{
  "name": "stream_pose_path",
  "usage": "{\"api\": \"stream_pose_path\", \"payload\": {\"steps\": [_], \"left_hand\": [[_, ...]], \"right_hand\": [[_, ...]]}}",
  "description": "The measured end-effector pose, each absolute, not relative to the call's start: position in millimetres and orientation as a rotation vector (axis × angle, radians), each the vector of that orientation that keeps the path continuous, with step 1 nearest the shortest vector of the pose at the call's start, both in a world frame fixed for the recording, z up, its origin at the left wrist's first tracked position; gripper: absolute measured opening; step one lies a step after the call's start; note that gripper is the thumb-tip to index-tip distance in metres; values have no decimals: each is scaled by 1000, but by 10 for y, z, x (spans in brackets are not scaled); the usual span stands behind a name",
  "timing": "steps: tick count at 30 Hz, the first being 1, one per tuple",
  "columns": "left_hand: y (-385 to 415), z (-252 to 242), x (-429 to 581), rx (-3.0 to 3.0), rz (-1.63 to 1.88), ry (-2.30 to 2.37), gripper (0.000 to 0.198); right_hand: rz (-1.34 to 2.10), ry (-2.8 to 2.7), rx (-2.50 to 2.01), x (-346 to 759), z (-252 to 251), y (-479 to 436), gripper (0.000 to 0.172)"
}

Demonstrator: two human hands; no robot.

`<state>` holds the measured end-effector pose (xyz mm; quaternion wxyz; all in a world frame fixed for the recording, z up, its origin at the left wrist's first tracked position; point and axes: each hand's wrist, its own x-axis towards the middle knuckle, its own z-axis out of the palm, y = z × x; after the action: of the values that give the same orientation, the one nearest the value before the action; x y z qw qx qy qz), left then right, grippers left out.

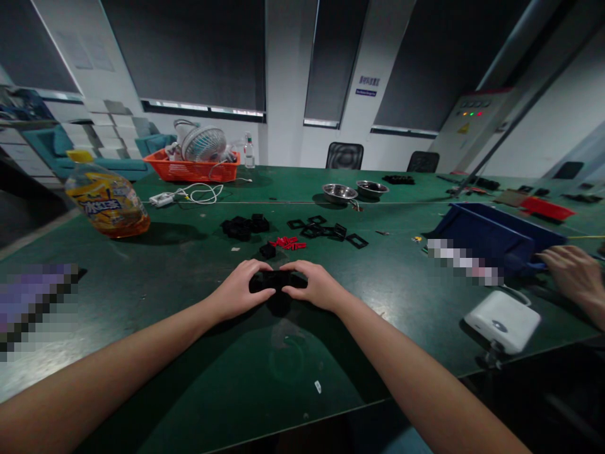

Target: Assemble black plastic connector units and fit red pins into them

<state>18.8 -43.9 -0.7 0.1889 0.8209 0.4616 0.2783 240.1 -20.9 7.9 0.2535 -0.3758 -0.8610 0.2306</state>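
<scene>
Both my hands meet over a small black plastic part (278, 282) just above the green table (189, 328). My left hand (240, 291) grips its left end with curled fingers. My right hand (316, 287) grips its right end the same way. Beyond the hands lie a single black block (267, 251), a small heap of red pins (287, 243), a pile of black blocks (244, 226) and several flat black frames (326, 230).
An orange drink bottle (106, 200) lies at the left. An orange basket (191, 168) with a fan stands at the back. Two steel bowls (354, 190), a blue bin (491, 239), a white device (503, 320) and another person's hand (574, 274) are to the right.
</scene>
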Motion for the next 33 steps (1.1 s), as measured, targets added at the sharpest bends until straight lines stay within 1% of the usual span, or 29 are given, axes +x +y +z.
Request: {"api": "stream_pose_path", "payload": {"steps": [33], "left_hand": [[-430,-2,186,2307,753,1313,33]], "right_hand": [[644,-2339,-1018,2406,71,-203,40]]}}
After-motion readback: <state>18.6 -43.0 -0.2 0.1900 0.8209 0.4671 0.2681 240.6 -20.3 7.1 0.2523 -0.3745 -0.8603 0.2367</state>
